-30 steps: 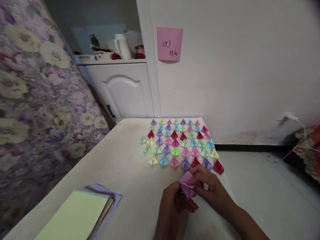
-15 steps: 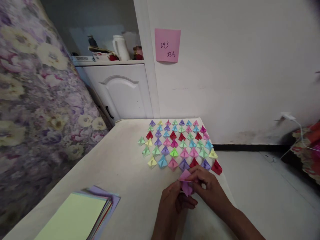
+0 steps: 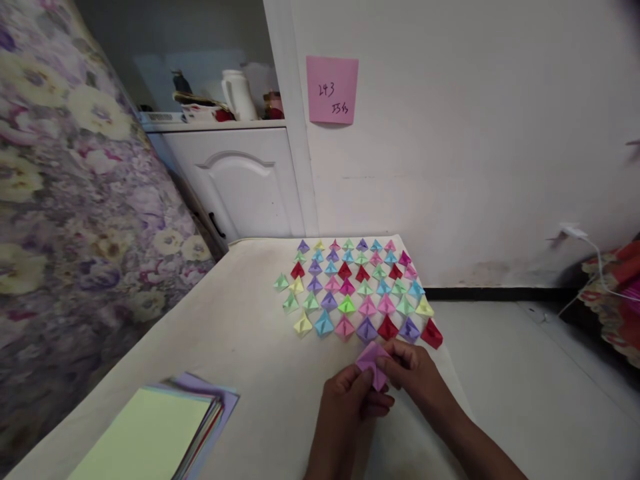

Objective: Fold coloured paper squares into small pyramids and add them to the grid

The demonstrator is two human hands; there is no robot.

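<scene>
A small folded piece of pink origami paper (image 3: 370, 358) is held between my two hands above the front right part of the table. My left hand (image 3: 347, 397) is closed on its lower left side, thumb on top and fingers beneath. My right hand (image 3: 407, 365) pinches its right side, with the thumb lying on the paper's face. Just beyond my hands stand rows of small folded paper shapes in many colours; the closest are a purple one (image 3: 367, 329), a dark red one (image 3: 388, 327) and a red one (image 3: 431, 333).
A stack of coloured paper (image 3: 145, 433), pale green on top, lies at the table's front left. The cream-covered table (image 3: 250, 347) meets the wall at the back. A floral curtain (image 3: 90, 220) hangs at left. Cabinet (image 3: 245, 173) behind; pink note (image 3: 332, 90) on the wall.
The pink paper has turned from nearly edge-on to show a flatter, diamond-like face. My left thumb has moved onto it, and my right thumb now lies on its face.
</scene>
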